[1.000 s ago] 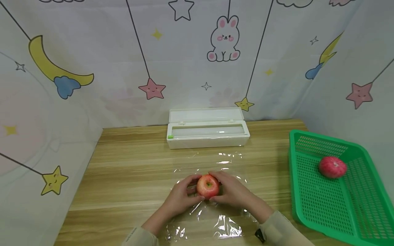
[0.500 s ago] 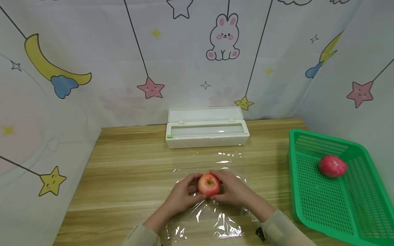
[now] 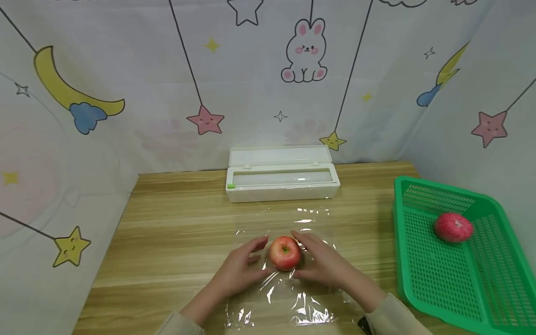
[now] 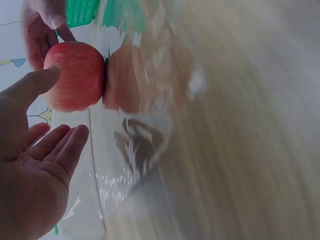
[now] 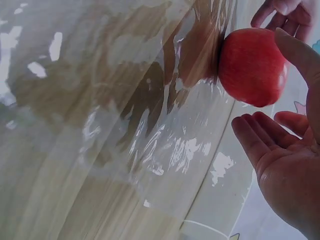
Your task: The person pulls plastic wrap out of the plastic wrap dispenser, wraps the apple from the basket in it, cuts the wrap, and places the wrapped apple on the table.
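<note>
A red apple sits upright on a sheet of clear plastic wrap spread over the wooden table. To its left is my left hand, fingers spread and relaxed, a small gap between them and the fruit. On the other side my right hand is likewise loosely spread, apart from the apple. Both wrist views show the apple standing free of the curved fingers, with the film beneath it wrinkled and shiny.
A white cling film dispenser box with its lid raised stands at the back of the table. At the right is a green plastic basket holding a pink-red round fruit in a foam net.
Both hands have let go of the apple and drawn slightly apart, the left to the left and the right to the right. The apple stays in place.
</note>
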{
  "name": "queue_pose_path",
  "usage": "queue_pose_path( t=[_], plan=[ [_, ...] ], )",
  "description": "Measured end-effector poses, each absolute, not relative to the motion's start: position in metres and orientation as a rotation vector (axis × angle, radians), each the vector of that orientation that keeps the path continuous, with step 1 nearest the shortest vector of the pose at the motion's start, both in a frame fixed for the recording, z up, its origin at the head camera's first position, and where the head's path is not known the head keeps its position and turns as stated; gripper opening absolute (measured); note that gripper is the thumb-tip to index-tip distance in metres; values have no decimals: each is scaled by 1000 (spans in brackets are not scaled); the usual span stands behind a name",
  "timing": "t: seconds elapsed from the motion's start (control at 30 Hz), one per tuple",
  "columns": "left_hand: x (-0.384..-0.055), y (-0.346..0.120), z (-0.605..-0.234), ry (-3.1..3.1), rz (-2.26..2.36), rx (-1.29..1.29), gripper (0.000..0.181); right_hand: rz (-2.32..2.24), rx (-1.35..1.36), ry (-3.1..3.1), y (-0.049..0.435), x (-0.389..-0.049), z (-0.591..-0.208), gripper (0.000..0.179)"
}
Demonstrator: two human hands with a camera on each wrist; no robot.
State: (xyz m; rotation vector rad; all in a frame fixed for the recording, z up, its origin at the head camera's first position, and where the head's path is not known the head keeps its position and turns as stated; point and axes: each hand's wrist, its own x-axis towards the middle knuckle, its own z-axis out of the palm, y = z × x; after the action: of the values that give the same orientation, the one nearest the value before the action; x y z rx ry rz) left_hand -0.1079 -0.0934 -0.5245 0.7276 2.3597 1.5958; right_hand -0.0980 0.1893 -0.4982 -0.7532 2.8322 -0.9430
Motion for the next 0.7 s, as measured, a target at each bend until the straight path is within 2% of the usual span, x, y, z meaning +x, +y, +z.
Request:
queue_pose_path(
  t=[0.3,0.53,0.7],
  plan=[
    [-77,-140,-508,2785,978,1088,70,-875,-807,2891,222,-68,-494,88],
    [-59,-157,-503,2821,780,1294,66,-724,-973,2943,237,-50,-497,72],
    [-52,-165,-506,2806,677,1483,72,-608,-1127,2958,246,-36,-497,61]
  ],
)
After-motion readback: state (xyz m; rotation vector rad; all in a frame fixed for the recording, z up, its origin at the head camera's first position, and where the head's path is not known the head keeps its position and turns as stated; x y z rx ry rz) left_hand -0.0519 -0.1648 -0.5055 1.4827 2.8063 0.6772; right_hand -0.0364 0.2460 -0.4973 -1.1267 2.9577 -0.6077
